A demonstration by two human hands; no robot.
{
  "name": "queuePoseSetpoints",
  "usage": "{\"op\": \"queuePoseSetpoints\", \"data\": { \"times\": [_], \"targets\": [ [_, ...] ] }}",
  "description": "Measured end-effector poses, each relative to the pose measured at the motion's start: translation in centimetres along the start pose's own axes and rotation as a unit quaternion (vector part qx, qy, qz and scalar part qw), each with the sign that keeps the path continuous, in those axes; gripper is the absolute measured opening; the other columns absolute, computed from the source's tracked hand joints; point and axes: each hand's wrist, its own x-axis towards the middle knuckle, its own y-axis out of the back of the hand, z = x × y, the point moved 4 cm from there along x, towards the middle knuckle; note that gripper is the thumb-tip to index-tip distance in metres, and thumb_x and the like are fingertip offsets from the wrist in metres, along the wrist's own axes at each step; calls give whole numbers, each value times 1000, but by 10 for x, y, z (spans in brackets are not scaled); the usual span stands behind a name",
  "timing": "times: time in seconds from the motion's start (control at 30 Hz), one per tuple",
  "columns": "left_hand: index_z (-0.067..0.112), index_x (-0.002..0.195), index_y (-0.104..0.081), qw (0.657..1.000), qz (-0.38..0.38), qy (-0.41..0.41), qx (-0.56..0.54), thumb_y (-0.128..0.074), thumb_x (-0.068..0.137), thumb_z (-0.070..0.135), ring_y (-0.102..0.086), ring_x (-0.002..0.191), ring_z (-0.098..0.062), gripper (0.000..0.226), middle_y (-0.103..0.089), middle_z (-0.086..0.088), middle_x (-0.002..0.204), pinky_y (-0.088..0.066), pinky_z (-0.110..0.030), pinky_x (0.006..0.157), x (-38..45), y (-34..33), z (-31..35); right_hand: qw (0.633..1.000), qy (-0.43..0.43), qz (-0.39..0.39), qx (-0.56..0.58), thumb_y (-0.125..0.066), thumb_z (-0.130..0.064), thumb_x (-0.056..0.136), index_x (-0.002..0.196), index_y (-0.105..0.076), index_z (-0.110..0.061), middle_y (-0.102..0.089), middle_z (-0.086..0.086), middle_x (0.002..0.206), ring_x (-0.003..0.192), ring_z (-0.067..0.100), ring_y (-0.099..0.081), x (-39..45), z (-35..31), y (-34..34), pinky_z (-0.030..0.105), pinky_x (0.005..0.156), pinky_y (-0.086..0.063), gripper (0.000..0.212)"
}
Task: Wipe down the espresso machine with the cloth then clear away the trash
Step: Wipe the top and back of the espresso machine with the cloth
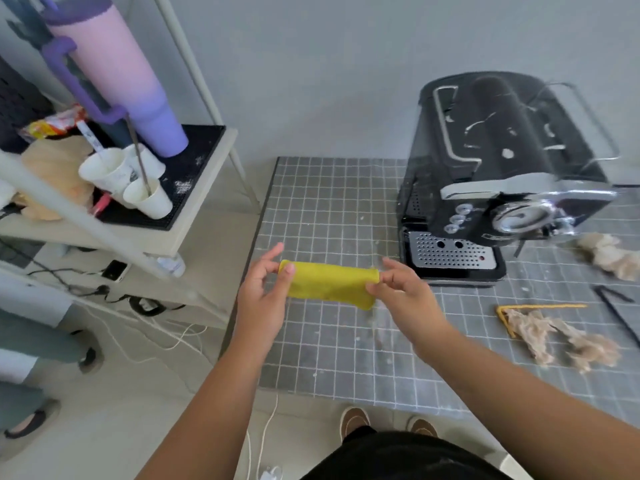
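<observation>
A folded yellow cloth (329, 283) is stretched between my two hands above the grey tiled table (329, 355). My left hand (263, 299) pinches its left end and my right hand (403, 291) pinches its right end. The black espresso machine (498, 174) stands at the back right of the table, its perforated drip tray (450, 252) facing me, a short way beyond my right hand. Crumpled beige tissue trash (568, 336) with a yellow straw (540, 307) lies to the right. Another tissue wad (609, 254) sits beside the machine.
A black straw (620, 313) lies at the table's right edge. A shelf unit (194, 216) on the left holds white paper cups (131, 185), a purple tumbler (128, 81) and wrappers. Cables trail on the floor; another person's feet (31, 417) are at far left.
</observation>
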Motion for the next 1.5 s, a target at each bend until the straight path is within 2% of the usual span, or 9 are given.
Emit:
{"op": "queuePoseSetpoints", "data": {
  "times": [0.1, 0.27, 0.53, 0.63, 0.9, 0.97, 1.1, 1.3, 1.5],
  "targets": [
    [29, 93, -56, 997, -35, -60, -31, -50, 90, 49, -57, 117, -6, 21, -69, 8, 113, -45, -32, 99, -2, -37, 39, 992, 114, 46, 3, -65, -21, 90, 80, -62, -23, -56, -27, 125, 115, 1, -54, -30, -27, 38, 26, 92, -43, 10],
    [30, 89, -43, 982, -42, -185, -23, -40, 96, 49, -48, 66, 1, 21, -47, 9, 75, -41, -15, 57, -11, -99, 105, 960, 219, 174, 23, -53, -33, 92, 87, -58, -35, -59, -14, 78, 74, 8, -54, -65, -58, 91, 24, 67, -45, 7],
    [19, 89, -44, 962, -41, -269, 2, -52, 96, 39, -48, 58, -9, 23, -47, 10, 66, -36, -18, 49, 7, -157, 175, 900, 267, 342, -40, -61, -22, 93, 85, -58, -29, -58, -14, 70, 62, 20, -54, -65, -104, 159, 34, 52, -43, 11],
    [20, 89, -41, 957, -51, -282, 52, -59, 92, 43, -45, 52, -7, 29, -46, 10, 61, -31, -13, 46, 16, -172, 188, 892, 238, 377, -77, -66, -28, 89, 95, -65, -23, -60, -12, 74, 60, 10, -52, -48, -116, 185, 18, 51, -43, 7],
    [24, 104, -38, 913, 6, -349, 212, -56, 93, 44, -45, 49, -15, 30, -39, 12, 57, -25, -23, 40, 38, -200, 213, 875, 229, 386, -182, -67, -28, 88, 94, -59, -20, -59, -9, 77, 59, 5, -49, -13, -141, 215, 21, 55, -40, 13],
    [23, 103, -44, 898, 21, -369, 238, -59, 91, 42, -47, 60, -17, 28, -43, 9, 61, -27, -24, 42, 42, -208, 218, 846, 273, 382, -252, -66, -25, 89, 93, -57, -15, -60, -4, 77, 61, 12, -52, -5, -145, 219, 26, 55, -40, 14],
    [21, 96, -59, 873, 39, -389, 291, -68, 85, 38, -50, 78, -22, 22, -52, 12, 67, -36, -31, 66, 49, -221, 220, 712, 375, 399, -440, -65, -21, 86, 93, -63, -13, -62, 4, 85, 73, 29, -54, 7, -143, 222, 37, 63, -47, 10],
    [34, 90, -67, 917, -18, -310, 250, -40, 96, 45, -52, 99, -20, 30, -57, 17, 92, -32, -35, 85, 79, -228, 209, 711, 509, 82, -478, -54, -40, 93, 112, -69, -26, -60, -1, 123, 102, 24, -57, 26, -148, 192, 40, 86, -48, 28],
    [32, 102, -64, 975, -15, -203, 86, -36, 97, 35, -51, 113, -13, 29, -55, 9, 109, -36, -31, 101, 91, -233, 206, 718, 442, -19, -538, -34, -55, 91, 118, -64, -40, -54, -8, 116, 95, 22, -45, 45, -163, 183, 44, 85, -45, 44]
  ]
}}
